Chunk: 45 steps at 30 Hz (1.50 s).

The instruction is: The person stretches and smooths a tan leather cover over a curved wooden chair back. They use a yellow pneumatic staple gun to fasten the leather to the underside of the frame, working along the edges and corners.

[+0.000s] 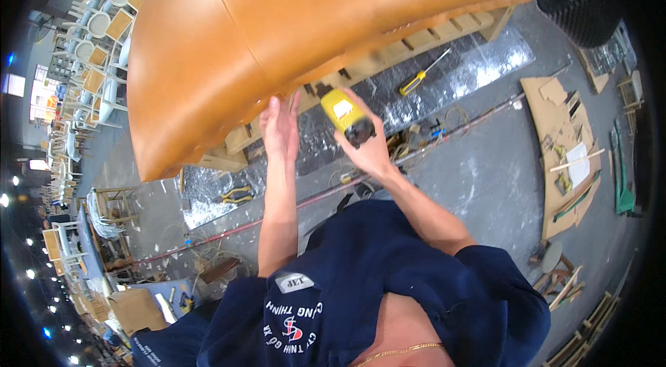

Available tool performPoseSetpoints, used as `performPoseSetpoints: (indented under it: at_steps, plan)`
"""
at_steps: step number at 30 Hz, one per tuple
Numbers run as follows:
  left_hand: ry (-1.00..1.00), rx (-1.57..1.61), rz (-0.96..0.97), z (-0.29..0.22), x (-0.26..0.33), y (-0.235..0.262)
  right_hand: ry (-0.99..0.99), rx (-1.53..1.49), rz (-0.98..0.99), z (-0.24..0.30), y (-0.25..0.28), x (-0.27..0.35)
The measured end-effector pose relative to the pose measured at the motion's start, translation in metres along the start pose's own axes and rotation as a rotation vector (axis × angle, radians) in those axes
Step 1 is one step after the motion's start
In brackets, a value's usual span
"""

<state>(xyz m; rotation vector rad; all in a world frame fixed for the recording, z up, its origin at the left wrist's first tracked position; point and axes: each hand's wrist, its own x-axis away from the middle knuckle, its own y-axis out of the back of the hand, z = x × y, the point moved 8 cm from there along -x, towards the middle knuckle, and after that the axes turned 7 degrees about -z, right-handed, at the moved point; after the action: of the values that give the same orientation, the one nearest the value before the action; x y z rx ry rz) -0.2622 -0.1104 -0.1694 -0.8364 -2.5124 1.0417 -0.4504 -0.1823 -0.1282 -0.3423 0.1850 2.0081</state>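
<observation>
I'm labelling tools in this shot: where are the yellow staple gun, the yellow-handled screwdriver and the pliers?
yellow staple gun (347,116), head view, on its body.
yellow-handled screwdriver (413,82), head view, on its handle.
pliers (237,194), head view, on the handles.

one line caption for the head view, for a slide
Left hand presses tan leather on a wooden sofa frame while right hand holds a yellow stapler.

tan-orange leather sofa (277,20), pale bare-wood sofa frame (416,37), yellow and black staple gun (349,117), yellow-handled screwdriver (423,73), navy shirt (388,284) with white and red print, silvery crinkled sheet (479,62), grey speckled floor (479,180), brown cardboard (562,131)
</observation>
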Motion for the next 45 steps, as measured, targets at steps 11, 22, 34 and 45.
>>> performPoseSetpoints:
  at_steps: [11,22,34,45]
  plan:
    - [-0.015,-0.276,-0.252,0.007,0.003,0.022,-0.18,-0.173,0.225,-0.035,-0.006,0.015]
    - [-0.289,-0.604,-0.106,-0.011,-0.005,0.0,0.036,-0.041,0.009,0.022,-0.037,0.013]
    - [-0.239,-0.502,0.024,-0.003,-0.02,0.003,0.127,-0.039,-0.117,0.032,-0.051,0.008]
    - [-0.232,-0.472,0.137,-0.011,-0.028,0.003,0.108,0.009,-0.125,0.027,-0.058,0.015]
